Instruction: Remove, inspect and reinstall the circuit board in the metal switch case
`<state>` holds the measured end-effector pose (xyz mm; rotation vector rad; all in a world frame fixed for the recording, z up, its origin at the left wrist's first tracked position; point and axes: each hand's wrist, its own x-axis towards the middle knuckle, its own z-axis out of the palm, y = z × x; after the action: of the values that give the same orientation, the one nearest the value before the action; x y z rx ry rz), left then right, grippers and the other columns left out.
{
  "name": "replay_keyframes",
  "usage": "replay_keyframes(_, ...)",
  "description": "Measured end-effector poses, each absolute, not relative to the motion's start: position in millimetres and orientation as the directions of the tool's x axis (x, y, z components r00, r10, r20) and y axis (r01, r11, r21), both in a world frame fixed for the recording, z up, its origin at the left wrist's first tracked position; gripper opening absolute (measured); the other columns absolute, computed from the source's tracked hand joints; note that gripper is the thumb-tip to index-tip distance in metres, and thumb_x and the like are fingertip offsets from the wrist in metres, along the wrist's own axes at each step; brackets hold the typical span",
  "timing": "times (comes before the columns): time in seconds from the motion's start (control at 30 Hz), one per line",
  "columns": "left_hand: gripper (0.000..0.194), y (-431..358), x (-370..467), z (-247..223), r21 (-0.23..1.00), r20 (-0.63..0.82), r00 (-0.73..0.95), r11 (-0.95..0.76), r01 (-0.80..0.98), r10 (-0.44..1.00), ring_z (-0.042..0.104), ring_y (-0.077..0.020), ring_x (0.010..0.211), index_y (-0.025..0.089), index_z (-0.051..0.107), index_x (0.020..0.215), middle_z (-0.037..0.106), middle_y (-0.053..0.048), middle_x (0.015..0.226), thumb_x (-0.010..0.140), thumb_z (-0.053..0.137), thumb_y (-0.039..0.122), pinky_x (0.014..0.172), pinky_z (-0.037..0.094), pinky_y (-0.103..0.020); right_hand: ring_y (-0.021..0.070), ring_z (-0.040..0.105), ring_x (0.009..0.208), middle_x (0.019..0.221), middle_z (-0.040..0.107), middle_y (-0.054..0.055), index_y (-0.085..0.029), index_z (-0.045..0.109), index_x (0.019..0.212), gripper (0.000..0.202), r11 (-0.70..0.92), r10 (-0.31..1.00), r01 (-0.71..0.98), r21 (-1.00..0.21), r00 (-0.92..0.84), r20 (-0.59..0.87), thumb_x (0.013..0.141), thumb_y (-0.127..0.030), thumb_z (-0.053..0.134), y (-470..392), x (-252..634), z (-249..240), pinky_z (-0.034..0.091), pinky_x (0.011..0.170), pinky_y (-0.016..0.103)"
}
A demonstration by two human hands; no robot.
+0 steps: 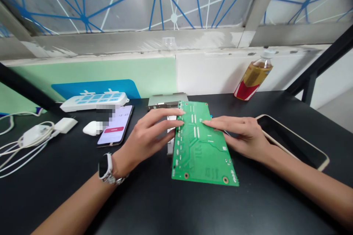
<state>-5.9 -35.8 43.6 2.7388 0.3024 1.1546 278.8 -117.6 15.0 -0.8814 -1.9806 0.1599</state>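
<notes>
A green circuit board [205, 158] is held in front of me, solder side up, its near edge tilted toward me. My left hand [147, 132] grips the left edge, with fingertips on the top face and the thumb low at the side. On the opposite edge, my right hand [244, 134] holds the board with its fingers over the top and part of it hidden underneath. Behind and partly beneath the board sits a grey metal case [165, 100]. The board's underside is hidden from view.
Left on the black table [132, 205] are a lit phone [117, 126], a white earbud case [89, 128], a power strip [95, 101] and a charger [64, 125] with white cables. To the right are a dark phone [295, 141] and a drink bottle [253, 77].
</notes>
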Motion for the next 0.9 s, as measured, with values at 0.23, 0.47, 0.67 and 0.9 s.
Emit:
replay_keyframes(0.23, 0.073, -30.7, -2.8, 37.0, 0.289, 0.624, 0.681, -0.923, 0.254, 0.383, 0.045, -0.0314, 0.148, 0.024, 0.042, 0.154, 0.048, -0.017, 0.158, 0.089, 0.073, 0.015, 0.121, 0.042, -0.055, 0.0241, 0.077, 0.109, 0.126, 0.076, 0.0, -0.037, 0.077, 0.124, 0.039, 0.679, 0.697, 0.575, -0.458, -0.308, 0.647, 0.09, -0.019, 0.071, -115.7, 283.8, 10.5, 0.065, 0.098, 0.038)
replay_keyframes(0.47, 0.1, -26.0, -4.3, 23.8, 0.379, 0.56, 0.699, -0.888, 0.259, 0.444, 0.037, -0.0333, 0.153, 0.027, 0.017, 0.166, 0.034, -0.017, 0.168, 0.085, 0.076, 0.015, 0.125, 0.037, -0.055, 0.0253, 0.076, 0.113, 0.129, 0.074, 0.0, -0.036, 0.078, 0.122, 0.037, 0.665, 0.724, 0.553, -0.502, -0.31, 0.617, 0.089, -0.02, 0.072, -111.0, 286.2, 4.5, 0.063, 0.102, 0.041)
replay_keyframes(0.67, 0.112, -25.2, -3.8, 18.5, 0.429, 0.551, 0.693, -0.87, 0.243, 0.465, 0.038, -0.0353, 0.153, 0.03, 0.008, 0.167, 0.034, -0.015, 0.168, 0.081, 0.079, 0.015, 0.121, 0.042, -0.056, 0.0249, 0.076, 0.113, 0.132, 0.072, 0.002, -0.034, 0.077, 0.124, 0.038, 0.684, 0.702, 0.557, -0.471, -0.33, 0.63, 0.09, -0.018, 0.071, -109.1, 287.2, 4.1, 0.064, 0.1, 0.039)
replay_keyframes(0.9, 0.114, -25.3, -3.2, 17.7, 0.471, 0.537, 0.684, -0.848, 0.243, 0.494, 0.042, -0.0362, 0.15, 0.032, 0.01, 0.166, 0.039, -0.016, 0.165, 0.079, 0.082, 0.016, 0.119, 0.043, -0.058, 0.0256, 0.076, 0.113, 0.126, 0.075, 0.002, -0.035, 0.078, 0.121, 0.036, 0.664, 0.728, 0.535, -0.523, -0.304, 0.615, 0.089, -0.02, 0.073, -107.5, 287.2, 4.2, 0.064, 0.1, 0.041)
